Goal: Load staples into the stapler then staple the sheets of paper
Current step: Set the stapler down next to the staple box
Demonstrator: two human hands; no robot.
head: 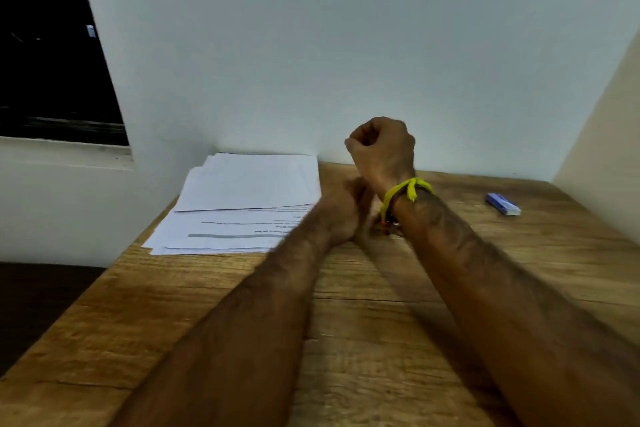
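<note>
Left hand (341, 208) blurred, partly behind right wrist; stapler perhaps hidden beneath it.

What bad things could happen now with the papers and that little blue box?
The sheets of paper lie fanned and uneven, one corner near the table edge, so they might get stapled crooked or slip off. The small blue box sits far to the right, apart from both hands, so reaching for it could nudge things. The right hand is a raised fist and the left hand is blurred; no stapler can be seen.
</note>
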